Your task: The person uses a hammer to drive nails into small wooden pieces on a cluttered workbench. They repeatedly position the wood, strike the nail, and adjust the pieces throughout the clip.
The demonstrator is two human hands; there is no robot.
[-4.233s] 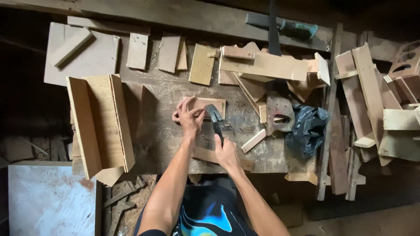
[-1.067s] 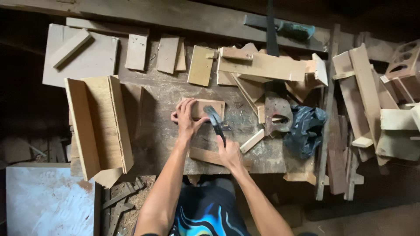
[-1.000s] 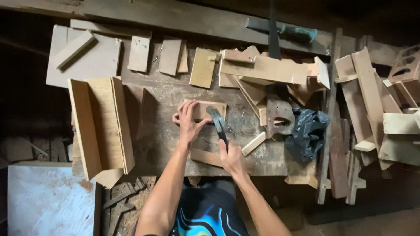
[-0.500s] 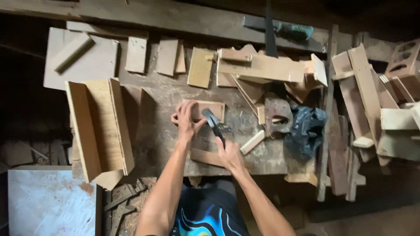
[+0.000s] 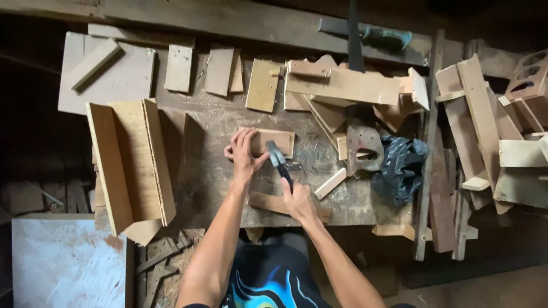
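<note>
The left hand [image 5: 244,155] is pressing flat, fingers spread, on a small rectangular wooden block [image 5: 274,141]; the right hand [image 5: 298,199] is gripping a dark-headed hammer [image 5: 279,161] just right of it

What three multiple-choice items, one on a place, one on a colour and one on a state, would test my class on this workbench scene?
1. Where does the left hand rest?
A. on the small wooden block at mid-bench
B. on the black plastic bag
C. on the white board by the floor

2. What colour is the crumpled bag right of the block?
A. yellow
B. black
C. red

3. How is the hammer held?
A. lying loose on the bench
B. hanging on the wall
C. gripped in the right hand, head by the block

Answers: 1 A, the fingers lie on the block's left end. 2 B, it shows dark and glossy. 3 C, the fingers wrap the handle.
</note>
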